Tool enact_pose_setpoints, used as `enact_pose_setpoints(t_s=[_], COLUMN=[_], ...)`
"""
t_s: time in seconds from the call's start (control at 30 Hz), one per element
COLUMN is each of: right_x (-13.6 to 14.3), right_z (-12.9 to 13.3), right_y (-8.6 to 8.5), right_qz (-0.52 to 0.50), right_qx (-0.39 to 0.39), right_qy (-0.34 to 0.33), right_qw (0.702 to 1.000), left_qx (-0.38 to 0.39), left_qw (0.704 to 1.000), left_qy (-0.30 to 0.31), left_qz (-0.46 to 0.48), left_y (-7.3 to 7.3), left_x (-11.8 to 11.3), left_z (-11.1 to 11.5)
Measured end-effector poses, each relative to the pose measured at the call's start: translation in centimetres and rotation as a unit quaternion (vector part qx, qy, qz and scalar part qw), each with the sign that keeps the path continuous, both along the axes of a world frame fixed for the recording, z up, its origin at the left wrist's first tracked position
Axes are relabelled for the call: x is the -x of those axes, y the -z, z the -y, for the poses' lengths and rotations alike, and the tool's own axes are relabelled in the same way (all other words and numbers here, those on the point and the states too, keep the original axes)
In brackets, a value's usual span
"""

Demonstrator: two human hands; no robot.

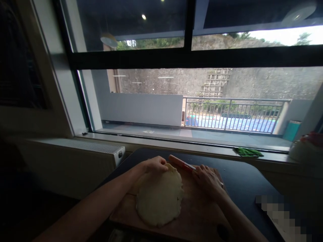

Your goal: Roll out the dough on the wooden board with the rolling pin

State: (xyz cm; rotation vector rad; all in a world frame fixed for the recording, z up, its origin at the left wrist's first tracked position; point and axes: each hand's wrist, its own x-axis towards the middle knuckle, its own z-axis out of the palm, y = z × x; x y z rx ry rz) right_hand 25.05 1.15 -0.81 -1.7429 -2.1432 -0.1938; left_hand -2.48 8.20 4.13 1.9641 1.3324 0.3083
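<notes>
A flat, roughly round sheet of pale dough (159, 198) lies on a wooden board (199, 215). At the dough's far edge, my left hand (155, 164) is closed, its thumb and fingers pinching the rim. My right hand (208, 178) rests at the board's far right, fingers bent over the near end of a slim tool with a white part and a red part (188, 166). How firmly it holds the tool is hard to tell in the dim light. A reddish-brown rod (175, 159) lies in line with the tool, beyond the dough.
The board sits on a dark table (234, 168) with rounded corners. Behind it are a windowsill with a green cloth (248, 152) and a large window. A white radiator (83, 148) stands at the left. Pale items sit at the sill's right end.
</notes>
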Motion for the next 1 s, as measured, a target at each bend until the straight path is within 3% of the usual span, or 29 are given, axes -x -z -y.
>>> enact_pose_setpoints(t_s=[0.1,0.2,0.3,0.4,0.5,0.57,0.67,0.8,0.9,1.0], right_x=[-0.2,-0.2,1.0,3.4,5.7,6.6,6.5,5.1,4.5,4.9], right_z=[0.0,0.5,1.7,3.4,4.8,5.5,6.3,7.2,7.5,7.9], right_y=[-0.2,-0.8,-1.5,-1.8,-1.9,-2.0,-2.5,-2.7,-1.9,-0.8], right_qz=[-0.002,-0.003,-0.013,-0.043,-0.055,-0.04,-0.01,-0.001,0.02,0.059], right_qx=[0.008,0.023,0.037,0.067,0.084,0.078,0.098,0.137,0.121,0.096], right_qy=[-0.001,-0.021,-0.063,-0.114,-0.135,-0.119,-0.07,-0.039,-0.034,-0.032], right_qw=[1.0,1.0,0.997,0.99,0.986,0.989,0.993,0.99,0.992,0.993], left_qx=[-0.047,-0.058,-0.126,-0.249,-0.317,-0.296,-0.226,-0.204,-0.208,-0.219], left_qw=[0.994,0.986,0.968,0.937,0.93,0.938,0.948,0.948,0.947,0.944], left_qy=[-0.097,-0.137,-0.163,-0.189,-0.104,-0.044,-0.03,-0.017,-0.001,0.021], left_qz=[-0.006,-0.077,-0.145,-0.159,-0.152,-0.177,-0.223,-0.246,-0.245,-0.245], left_y=[1.2,2.0,1.6,1.0,1.7,2.5,3.0,1.9,1.7,2.5], left_x=[0.5,2.4,4.7,5.5,3.8,1.6,-2.2,-5.6,-5.2,-2.3], left_z=[0.3,0.4,0.6,0.9,1.1,0.8,-0.3,-2.2,-2.2,-0.6])
